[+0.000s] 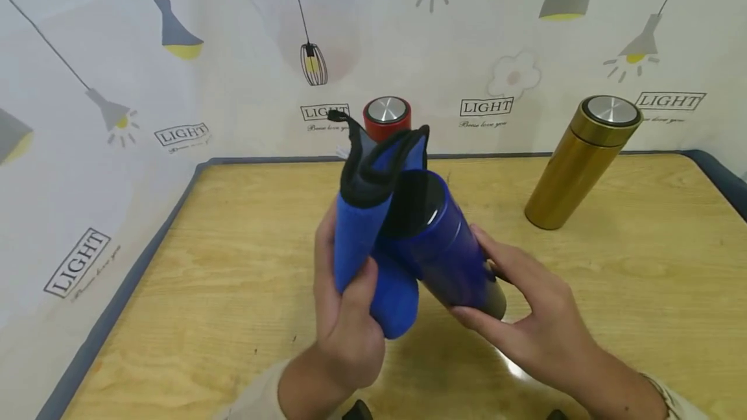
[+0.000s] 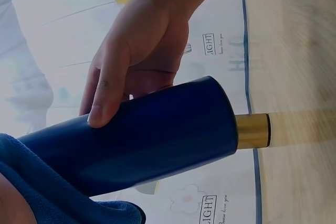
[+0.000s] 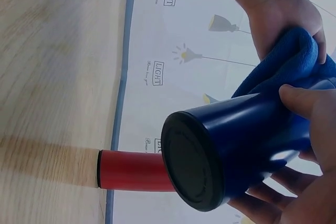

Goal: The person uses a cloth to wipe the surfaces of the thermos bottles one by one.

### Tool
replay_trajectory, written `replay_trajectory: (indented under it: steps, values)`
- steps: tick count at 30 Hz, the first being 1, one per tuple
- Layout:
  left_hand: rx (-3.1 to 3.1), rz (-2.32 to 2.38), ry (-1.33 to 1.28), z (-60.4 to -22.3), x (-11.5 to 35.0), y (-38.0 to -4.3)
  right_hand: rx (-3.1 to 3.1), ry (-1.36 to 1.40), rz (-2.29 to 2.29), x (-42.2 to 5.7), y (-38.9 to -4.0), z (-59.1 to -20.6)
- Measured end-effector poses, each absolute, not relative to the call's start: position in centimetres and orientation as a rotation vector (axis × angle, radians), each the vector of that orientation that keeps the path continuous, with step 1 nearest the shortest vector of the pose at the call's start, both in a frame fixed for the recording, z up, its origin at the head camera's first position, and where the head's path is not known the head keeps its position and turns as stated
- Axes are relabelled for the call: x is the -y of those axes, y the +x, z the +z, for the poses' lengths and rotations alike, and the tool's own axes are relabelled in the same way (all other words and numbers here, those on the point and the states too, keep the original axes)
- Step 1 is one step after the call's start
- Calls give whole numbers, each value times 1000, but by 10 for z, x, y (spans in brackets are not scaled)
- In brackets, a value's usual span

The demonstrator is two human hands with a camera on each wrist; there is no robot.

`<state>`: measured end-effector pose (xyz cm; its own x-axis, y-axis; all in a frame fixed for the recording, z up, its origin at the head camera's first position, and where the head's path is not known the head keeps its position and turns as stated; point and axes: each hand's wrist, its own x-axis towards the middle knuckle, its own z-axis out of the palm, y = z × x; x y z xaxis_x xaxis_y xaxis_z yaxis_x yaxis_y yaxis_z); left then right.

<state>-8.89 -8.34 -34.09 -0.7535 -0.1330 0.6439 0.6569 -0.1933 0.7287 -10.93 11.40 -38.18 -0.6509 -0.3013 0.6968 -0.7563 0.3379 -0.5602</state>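
Note:
My left hand (image 1: 353, 342) grips a folded blue cloth (image 1: 357, 238) with black edging, its thumb on the near side. The cloth lies against the upper side of a blue thermos bottle (image 1: 446, 258). That bottle is tilted above the table, its dark top leaning toward the cloth. Around its lower part curl the fingers and thumb of my right hand (image 1: 543, 316). In the right wrist view the bottle's black base (image 3: 191, 161) faces the camera. Only a small part of my left hand enters the left wrist view, at its lower left.
A gold thermos bottle (image 1: 578, 167) with a silver lid stands at the right of the wooden table (image 1: 233, 264). Behind the cloth stands a red thermos bottle (image 1: 386, 118), partly hidden. A patterned backdrop (image 1: 233, 83) rises along the table's dark-trimmed far edge.

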Motion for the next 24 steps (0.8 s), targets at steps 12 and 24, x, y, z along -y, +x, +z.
replay_trajectory:
  steps: [12,24]
  values:
    - [1545,-1975,-598,-343,79,-89,2111,935,1307,-115,-109,-382]
    - [1383,-2252,-561,-336,80,-86,2086,951,1349,-115,-108,-380]
